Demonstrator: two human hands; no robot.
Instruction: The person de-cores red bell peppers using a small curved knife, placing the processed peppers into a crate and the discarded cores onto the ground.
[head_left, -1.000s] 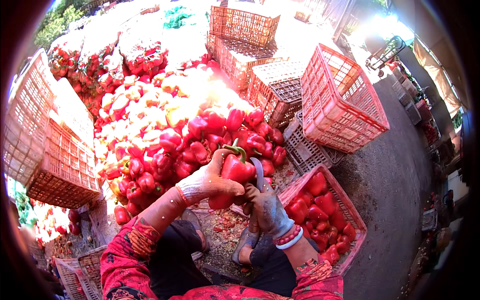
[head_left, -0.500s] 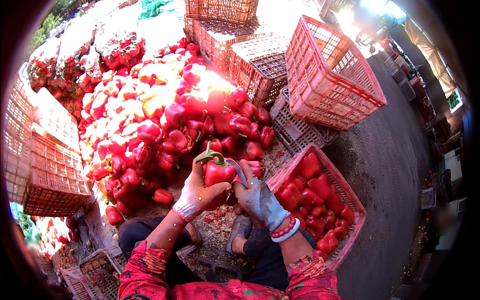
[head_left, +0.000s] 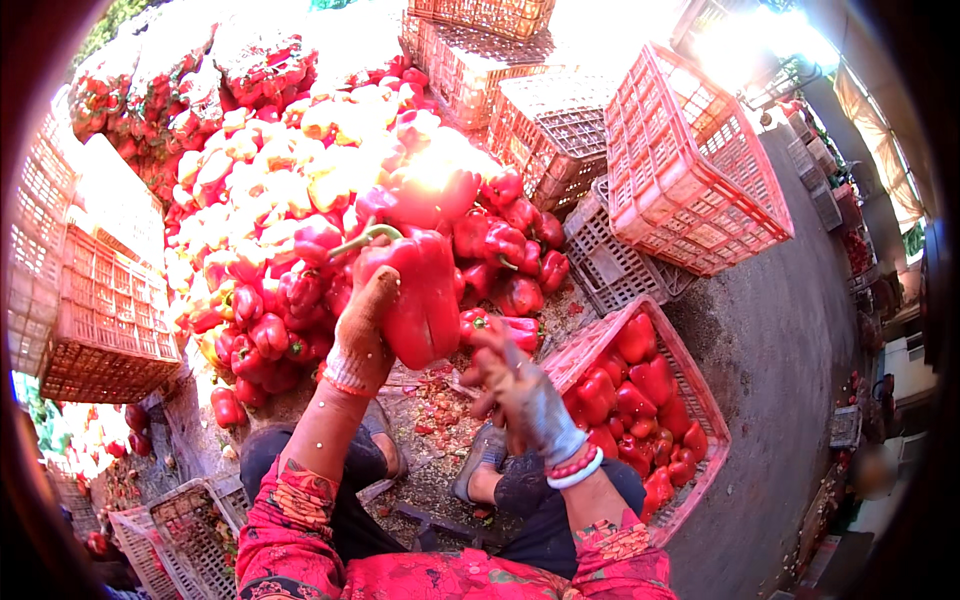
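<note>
My left hand (head_left: 362, 335), in a soiled pale glove, is closed around a large red bell pepper (head_left: 420, 305). Its curved green stem points up and left, and it is held in front of a big heap of red peppers (head_left: 270, 290). My right hand (head_left: 525, 400) is gloved too, with a red bead bracelet and a pale bangle at the wrist. It hovers a little right of and below the pepper, not touching it. Its fingers look partly curled but are smeared by motion, and no blade shows in them.
At my right stands a pink crate (head_left: 700, 480) of red peppers. Behind it a tilted empty crate (head_left: 690, 190) rests on a grey crate (head_left: 600, 250). More crates (head_left: 115, 300) stand at left. Pepper scraps (head_left: 435, 410) litter the ground between my feet.
My left hand has lifted the pepper up and turned it. My right hand has come away from it, down and right; the curved knife seen there earlier no longer shows.
</note>
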